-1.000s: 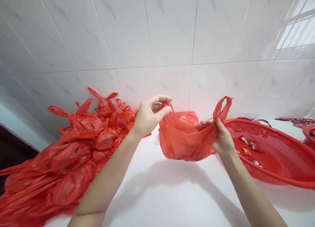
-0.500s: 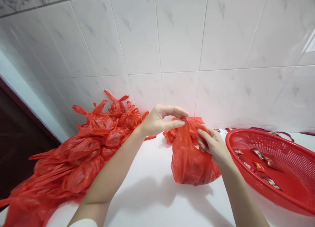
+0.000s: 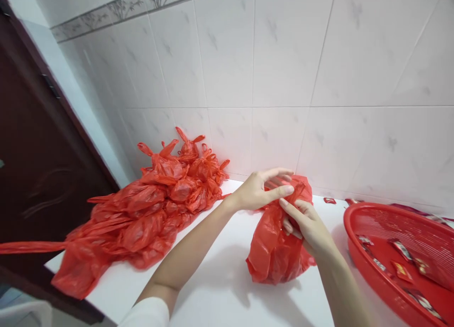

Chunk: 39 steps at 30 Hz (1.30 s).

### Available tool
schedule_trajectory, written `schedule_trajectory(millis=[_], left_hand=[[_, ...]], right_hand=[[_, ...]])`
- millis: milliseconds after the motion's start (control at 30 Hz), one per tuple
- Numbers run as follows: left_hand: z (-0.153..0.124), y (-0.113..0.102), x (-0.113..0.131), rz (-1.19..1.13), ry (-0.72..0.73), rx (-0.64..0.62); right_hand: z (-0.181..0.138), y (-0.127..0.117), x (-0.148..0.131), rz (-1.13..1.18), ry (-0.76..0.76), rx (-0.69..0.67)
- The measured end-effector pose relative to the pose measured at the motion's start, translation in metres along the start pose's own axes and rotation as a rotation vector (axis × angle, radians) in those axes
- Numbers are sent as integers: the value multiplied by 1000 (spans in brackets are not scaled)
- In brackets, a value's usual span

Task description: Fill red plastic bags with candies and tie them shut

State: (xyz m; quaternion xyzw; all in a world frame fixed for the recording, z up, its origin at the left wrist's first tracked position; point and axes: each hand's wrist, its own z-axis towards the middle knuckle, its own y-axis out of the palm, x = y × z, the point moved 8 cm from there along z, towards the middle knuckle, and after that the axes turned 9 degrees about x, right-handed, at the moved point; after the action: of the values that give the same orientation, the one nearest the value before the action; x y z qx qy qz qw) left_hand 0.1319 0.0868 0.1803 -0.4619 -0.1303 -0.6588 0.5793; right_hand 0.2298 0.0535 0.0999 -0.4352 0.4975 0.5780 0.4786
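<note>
A red plastic bag (image 3: 271, 251), bulging at the bottom, hangs upright over the white table (image 3: 216, 270) between my two hands. My left hand (image 3: 264, 190) is at the bag's gathered top, with the handle between its thumb and its long, straightened fingers. Just below and to the right, my right hand (image 3: 307, 223) pinches the twisted neck, its thumb close to the left thumb. What fills the bag is hidden by the red film. Behind the hands, more red plastic (image 3: 305, 183) shows against the wall.
Filled, tied red bags (image 3: 142, 218) are heaped on the left. A red mesh basket (image 3: 358, 223) with several small wrapped packets (image 3: 400, 270) stands at the right. One small red packet (image 3: 329, 201) lies by the tiled wall (image 3: 283, 72). A dark door (image 3: 42, 142) is far left.
My hands have come together at the bag's top, where its handles were spread apart before. The neck is now gathered and twisted. The view has swung left, showing more of the door.
</note>
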Motion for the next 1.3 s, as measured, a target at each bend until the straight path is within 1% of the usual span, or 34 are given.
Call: schedule_trajectory(millis=[100,167,233,333,400,467,533,567,600,700,733,767,833,900,933,1000,1067,1133,1200,1267,1300], left_hand=[[-29,-18,2,127,25,216],[-50,-20,8,160,92,316],[-68,-9,12,161,176,311],[-90,18,10,164,251,219],[-104,31,1,167,254,203],[-118,39,-9,157,237,190],[-127,41,-18,130,198,165],[-129,37,-22,114,175,170],[-128,30,-25,96,148,204],[-114,-4,-37,-31,19,406],[-105,-11,-43,-127,-37,428],[-96,-13,-50,-247,-97,400],[-78,-2,-63,-493,-230,255],[-68,12,-76,-640,-364,128],[-65,18,-82,-666,-421,98],[-63,27,-92,-670,-506,68],[-63,36,-98,-678,-570,30],[-62,45,-100,-722,-616,-11],[-59,50,-100,-785,-629,-17],[-55,51,-102,-830,-626,13],[-54,49,-103,-836,-622,39]], right_hand=[[2,4,2,13,15,-16],[2,7,3,17,30,-40],[2,7,5,24,49,-36],[1,6,7,19,52,-9],[1,5,8,13,40,-11],[1,3,8,17,33,-23],[3,0,8,34,27,-25],[3,-1,7,38,19,-26],[3,-2,5,34,6,-27],[-1,3,-3,-37,-57,-63],[-4,7,-5,-80,-74,-93],[-7,10,-8,-127,-95,-120],[-13,14,-13,-249,-159,-138],[-17,9,-21,-404,-269,-72],[-18,5,-26,-482,-333,-23],[-20,-3,-35,-597,-454,66],[-22,-9,-40,-646,-534,115],[-21,-9,-40,-672,-557,105],[-17,-4,-35,-712,-556,55],[-14,2,-31,-766,-592,16],[-13,4,-31,-795,-636,21]])
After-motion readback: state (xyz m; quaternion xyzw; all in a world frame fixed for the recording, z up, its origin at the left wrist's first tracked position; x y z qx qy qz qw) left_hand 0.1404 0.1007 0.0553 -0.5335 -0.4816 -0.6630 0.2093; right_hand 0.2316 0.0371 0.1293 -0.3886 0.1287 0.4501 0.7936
